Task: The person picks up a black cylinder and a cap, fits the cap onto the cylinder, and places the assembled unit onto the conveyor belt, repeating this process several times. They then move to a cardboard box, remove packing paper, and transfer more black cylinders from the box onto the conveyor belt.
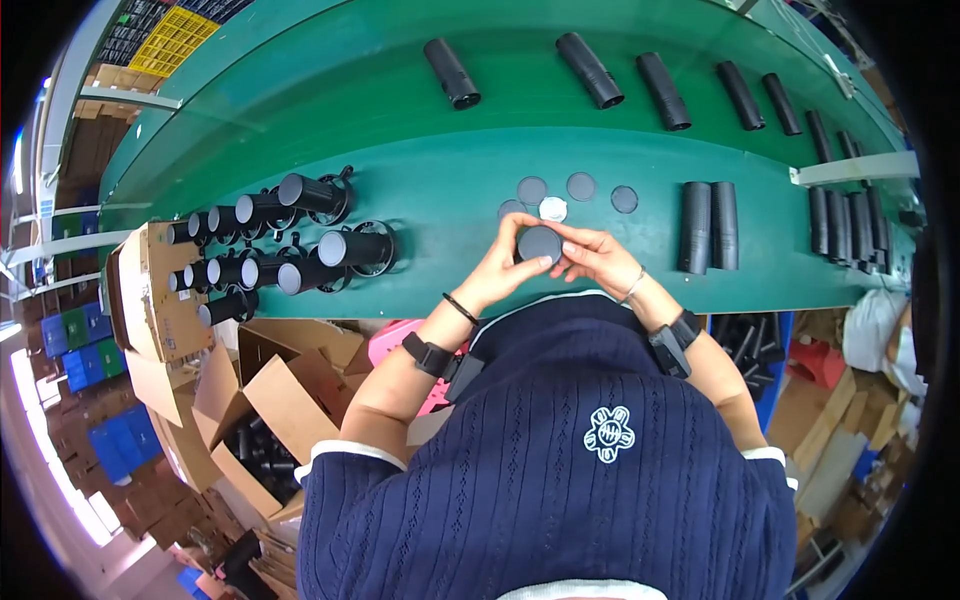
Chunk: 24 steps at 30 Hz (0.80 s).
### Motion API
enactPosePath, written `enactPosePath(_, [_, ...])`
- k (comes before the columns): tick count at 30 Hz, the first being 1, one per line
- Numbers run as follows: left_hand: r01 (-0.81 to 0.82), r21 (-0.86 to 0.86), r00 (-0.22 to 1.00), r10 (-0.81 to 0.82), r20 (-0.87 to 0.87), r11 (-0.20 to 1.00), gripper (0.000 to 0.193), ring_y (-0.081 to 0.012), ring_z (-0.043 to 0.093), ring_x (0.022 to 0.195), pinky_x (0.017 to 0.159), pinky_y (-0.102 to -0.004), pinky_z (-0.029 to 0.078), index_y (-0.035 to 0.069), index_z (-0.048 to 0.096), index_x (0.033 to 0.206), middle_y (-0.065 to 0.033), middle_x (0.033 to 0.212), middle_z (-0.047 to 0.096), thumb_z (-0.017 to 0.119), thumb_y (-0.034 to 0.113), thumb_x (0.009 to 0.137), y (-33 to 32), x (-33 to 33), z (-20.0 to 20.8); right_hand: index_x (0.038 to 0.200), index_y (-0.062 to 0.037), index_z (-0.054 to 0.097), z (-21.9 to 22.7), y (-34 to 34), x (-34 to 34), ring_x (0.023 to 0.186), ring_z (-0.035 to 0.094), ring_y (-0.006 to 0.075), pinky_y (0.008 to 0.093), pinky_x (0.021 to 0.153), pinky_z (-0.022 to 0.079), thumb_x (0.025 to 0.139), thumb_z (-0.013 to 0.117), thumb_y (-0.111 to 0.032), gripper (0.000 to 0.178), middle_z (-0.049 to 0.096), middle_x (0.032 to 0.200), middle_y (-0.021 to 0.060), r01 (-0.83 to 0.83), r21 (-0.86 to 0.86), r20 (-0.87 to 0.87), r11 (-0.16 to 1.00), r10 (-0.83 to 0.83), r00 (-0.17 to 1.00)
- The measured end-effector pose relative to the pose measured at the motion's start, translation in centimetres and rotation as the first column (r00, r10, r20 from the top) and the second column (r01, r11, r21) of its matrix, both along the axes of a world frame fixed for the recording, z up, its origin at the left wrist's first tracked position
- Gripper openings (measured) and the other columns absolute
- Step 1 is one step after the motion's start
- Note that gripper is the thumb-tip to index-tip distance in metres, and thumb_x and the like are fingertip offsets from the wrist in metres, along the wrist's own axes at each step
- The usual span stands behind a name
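Over the near part of the green table [450, 270], both hands are at a round, dark grey flat-faced piece [540, 245]. Whether it is a loose disc or the end of a tube is hidden. My left hand [497, 268] curves around its left side, thumb at the lower edge. Its right edge is pinched by the fingertips of my right hand [603, 260]. Just beyond lie several dark discs [581, 186], one partly covered by my left fingers. A small white crumpled-looking item [553, 209] sits among them.
Black cylinders with flared ring bases [345, 248] stand in rows at the left. Two black tubes [696, 228] lie right of my hands, with more [848, 225] farther right. Other tubes [588, 70] line the raised back shelf. Open cardboard boxes [300, 400] stand below at the left.
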<state>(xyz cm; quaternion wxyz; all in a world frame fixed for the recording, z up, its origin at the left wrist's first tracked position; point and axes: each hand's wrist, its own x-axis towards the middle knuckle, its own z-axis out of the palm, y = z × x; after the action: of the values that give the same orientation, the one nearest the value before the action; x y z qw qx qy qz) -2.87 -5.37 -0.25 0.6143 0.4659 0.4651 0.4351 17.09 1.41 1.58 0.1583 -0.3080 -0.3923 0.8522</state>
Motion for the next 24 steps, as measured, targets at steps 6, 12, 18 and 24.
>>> enactPosePath(6, [-0.052,0.192,0.993,0.072,-0.096,0.98,0.064,-0.02,0.045,0.119,0.096,-0.0345,0.041,0.005,0.032,0.133,-0.01,0.124,0.047,0.07,0.014,0.082,0.4,-0.2,1.9,0.132,-0.0086,0.052,-1.4,2.3,-1.3,0.077,0.06,0.0088,0.0209,0.067,0.049,0.09,0.059,-0.01,0.043,0.062,0.094,0.0014,0.028,0.216,0.042,0.976,-0.038,0.998])
enactPosePath(12, [-0.077,0.163,0.906,0.137,-0.401,0.984,0.072,-0.0239,0.055,0.107,0.091,-0.0353,0.045,0.005,0.032,0.127,-0.0137,0.113,0.053,0.079,0.023,0.075,0.7,-0.4,0.6,0.13,-0.0072,0.053,0.1,1.9,-2.1,0.081,0.056,0.0077,0.0214,0.07,0.048,0.092,0.061,-0.017,0.041,0.057,0.095,-0.0015,-0.007,0.159,0.066,0.987,-0.004,0.998])
enactPosePath(18, [-0.048,0.202,0.952,0.105,-0.286,0.978,0.07,-0.0316,0.057,0.106,0.088,-0.0381,0.046,0.004,0.036,0.126,-0.0183,0.111,0.055,0.078,0.023,0.073,-0.3,-0.8,0.4,0.133,-0.0085,0.051,-0.5,2.3,-1.8,0.086,0.055,0.0078,0.0222,0.072,0.049,0.083,0.069,-0.007,0.053,0.054,0.097,-0.0019,-0.153,0.424,0.065,0.893,0.138,0.988])
enactPosePath(24, [-0.067,0.212,0.961,0.12,-0.248,0.975,0.06,-0.0282,0.058,0.105,0.087,-0.0359,0.046,0.003,0.045,0.12,-0.0146,0.111,0.056,0.077,0.017,0.071,-1.2,-0.9,1.2,0.129,-0.0041,0.054,1.0,2.1,-2.6,0.089,0.056,0.0115,0.0248,0.079,0.053,0.071,0.073,0.006,0.063,0.048,0.097,0.0027,-0.234,0.559,0.152,0.795,0.18,0.972])
